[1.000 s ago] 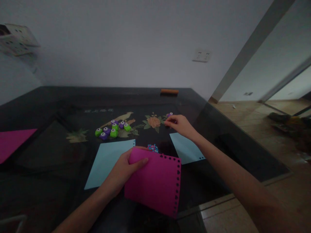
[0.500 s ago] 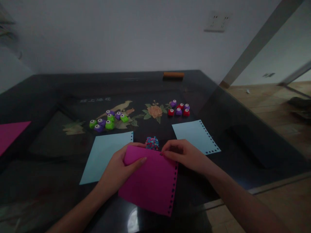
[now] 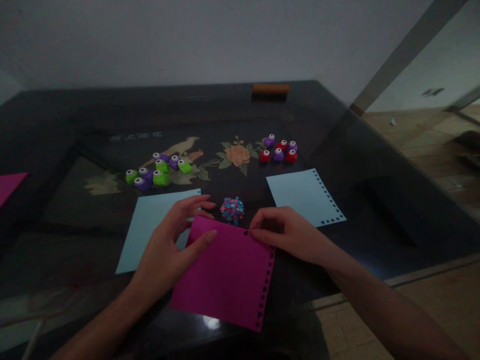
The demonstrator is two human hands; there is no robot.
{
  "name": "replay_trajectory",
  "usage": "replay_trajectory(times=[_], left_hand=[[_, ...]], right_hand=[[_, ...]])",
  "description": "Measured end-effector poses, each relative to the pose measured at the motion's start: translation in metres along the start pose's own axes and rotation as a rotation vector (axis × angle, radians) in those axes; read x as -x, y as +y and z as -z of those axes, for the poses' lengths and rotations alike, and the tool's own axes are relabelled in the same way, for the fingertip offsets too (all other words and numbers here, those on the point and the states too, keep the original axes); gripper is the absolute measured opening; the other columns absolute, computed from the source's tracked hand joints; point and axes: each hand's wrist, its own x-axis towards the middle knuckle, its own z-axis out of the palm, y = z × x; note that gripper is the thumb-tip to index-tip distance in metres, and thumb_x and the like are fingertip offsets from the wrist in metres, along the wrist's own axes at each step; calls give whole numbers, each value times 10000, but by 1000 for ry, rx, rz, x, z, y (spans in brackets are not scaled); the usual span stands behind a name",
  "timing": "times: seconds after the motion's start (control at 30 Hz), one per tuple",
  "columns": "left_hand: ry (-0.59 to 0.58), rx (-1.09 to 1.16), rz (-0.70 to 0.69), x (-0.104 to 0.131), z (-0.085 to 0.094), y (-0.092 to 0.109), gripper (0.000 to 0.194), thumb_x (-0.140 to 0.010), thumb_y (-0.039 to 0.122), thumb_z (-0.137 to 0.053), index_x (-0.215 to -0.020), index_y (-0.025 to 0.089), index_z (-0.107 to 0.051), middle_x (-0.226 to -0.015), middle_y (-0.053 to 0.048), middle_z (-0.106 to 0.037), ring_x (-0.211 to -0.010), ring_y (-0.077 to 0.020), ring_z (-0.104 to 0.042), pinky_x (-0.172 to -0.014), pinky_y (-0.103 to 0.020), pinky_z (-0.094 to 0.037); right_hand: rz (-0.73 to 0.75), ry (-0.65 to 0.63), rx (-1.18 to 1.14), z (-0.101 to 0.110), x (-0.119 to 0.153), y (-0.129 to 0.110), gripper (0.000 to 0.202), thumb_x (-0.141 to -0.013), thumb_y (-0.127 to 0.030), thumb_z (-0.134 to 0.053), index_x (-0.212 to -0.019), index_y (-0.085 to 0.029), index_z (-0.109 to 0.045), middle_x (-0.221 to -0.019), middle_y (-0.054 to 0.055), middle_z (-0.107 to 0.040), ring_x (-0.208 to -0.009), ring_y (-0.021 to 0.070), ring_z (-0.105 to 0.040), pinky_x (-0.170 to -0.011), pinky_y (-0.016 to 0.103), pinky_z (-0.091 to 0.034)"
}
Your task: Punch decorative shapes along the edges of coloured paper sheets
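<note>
A magenta sheet of paper [image 3: 225,277] tilts up near the table's front, with a row of small punched holes down its right edge and one at its top edge. My right hand [image 3: 283,232] pinches that sheet at its top right, beside the top hole. My left hand [image 3: 170,240] is open at the sheet's upper left corner, thumb in front and fingers spread apart. Beyond the top edge lies a small heap of pink, blue and white paper cutouts [image 3: 232,209]. A light blue sheet [image 3: 144,225] lies partly under my left hand.
Another light blue sheet [image 3: 300,195], punched along two edges, lies right. Green and purple paper punches [image 3: 161,177] stand at left, red and purple punches [image 3: 278,155] at right. A brown cylinder [image 3: 270,89] lies at the back. Another magenta sheet [image 3: 9,186] shows far left.
My left hand has loosened from the magenta sheet, its fingers now spread and shifted left. My right hand keeps its pinch. The camera view has tilted down, and the cutout heap shows more fully.
</note>
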Motion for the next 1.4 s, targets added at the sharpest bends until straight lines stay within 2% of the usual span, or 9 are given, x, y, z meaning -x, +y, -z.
replay_trajectory(times=[0.07,0.1,0.17,0.23,0.27,0.4,0.53,0.87,1.4], left_hand=[[158,-107,-165,6,2,1,360,-741,282,-672,-1091,272,-589,-1085,-29,-621,-964,-223,-566,-861,-305,-436],[182,-157,-221,9,2,3,259,-746,263,-659,-1002,268,-621,-1019,-24,-631,-926,-215,-563,-843,-296,-433],[69,-192,-261,15,1,10,50,-765,256,-621,-808,252,-646,-824,-15,-644,-777,-195,-568,-740,-277,-440],[-149,-197,-225,19,-3,16,79,-770,270,-603,-709,237,-640,-674,-2,-634,-616,-167,-543,-619,-259,-424],[-212,-200,-203,20,-5,18,100,-772,276,-597,-695,231,-641,-635,4,-628,-566,-156,-525,-581,-254,-407],[-294,-221,-119,20,-12,17,181,-824,300,-530,-719,212,-648,-603,12,-628,-538,-146,-522,-537,-244,-360],[-324,-253,-134,18,-13,11,229,-861,286,-478,-717,202,-633,-599,18,-619,-563,-144,-542,-567,-244,-350],[-252,-345,-245,21,-19,5,131,-827,242,-506,-759,182,-600,-593,31,-581,-534,-117,-507,-538,-231,-345],[-281,-288,-232,22,-19,5,111,-802,176,-484,-755,175,-586,-583,38,-581,-508,-96,-503,-493,-205,-348]], right_hand=[[1,1,-3,-4,1,0,102,-807,-244,-599,-764,-155,-625,-658,-9,-583,-581,96,-514,-522,209,-390],[-1,-4,-6,-6,1,0,102,-805,-242,-600,-758,-156,-625,-665,-6,-588,-586,98,-520,-525,211,-395],[-2,-22,-8,-11,1,0,104,-804,-245,-600,-757,-156,-626,-676,-3,-598,-596,102,-530,-531,214,-403],[6,-42,7,-16,1,1,110,-806,-253,-599,-763,-156,-628,-673,-3,-600,-596,104,-531,-531,217,-405],[12,-47,20,-18,0,1,110,-807,-253,-597,-763,-156,-627,-672,-3,-601,-598,105,-531,-532,218,-405],[36,-43,63,-27,1,1,89,-805,-222,-586,-753,-159,-622,-674,-7,-603,-608,106,-532,-541,220,-403],[54,-38,83,-31,2,0,75,-804,-193,-576,-752,-161,-618,-670,-13,-595,-613,106,-529,-541,217,-399],[78,-7,153,-38,3,-4,77,-789,-121,-566,-734,-147,-614,-641,-27,-577,-591,91,-519,-527,197,-380],[86,3,129,-37,4,-4,85,-780,-112,-552,-732,-145,-614,-643,-22,-587,-597,97,-526,-534,198,-393]])
